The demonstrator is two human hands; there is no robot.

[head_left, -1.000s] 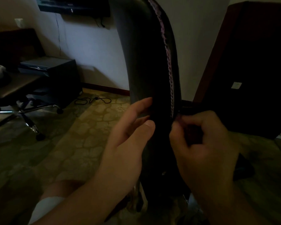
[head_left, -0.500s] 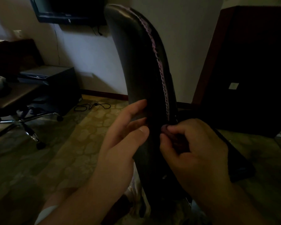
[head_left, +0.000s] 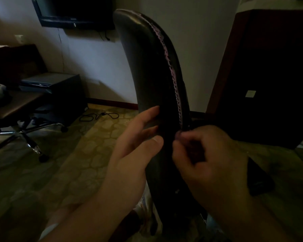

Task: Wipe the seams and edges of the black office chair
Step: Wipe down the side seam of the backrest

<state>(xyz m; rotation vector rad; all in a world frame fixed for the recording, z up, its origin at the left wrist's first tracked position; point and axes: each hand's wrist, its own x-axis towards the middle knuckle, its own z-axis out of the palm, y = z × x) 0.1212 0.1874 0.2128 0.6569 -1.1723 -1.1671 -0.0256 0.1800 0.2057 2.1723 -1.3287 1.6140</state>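
Note:
The black office chair's backrest stands upright in front of me, seen edge-on. A pale stitched seam runs down its edge. My left hand lies with straight fingers against the backrest's left side. My right hand is curled at the lower end of the visible seam. Its thumb and fingers pinch a dark wad that looks like a cloth, pressed to the seam. The dim light hides its detail.
A second swivel chair's metal base and a desk are at the left, with a dark cabinet behind them. A cable lies on the patterned floor. A tall dark wardrobe stands at the right, and a wall TV hangs above.
The view has lifted, so the top of the backrest now shows. Both hands stay on the backrest; my right hand has shifted slightly left with the seam.

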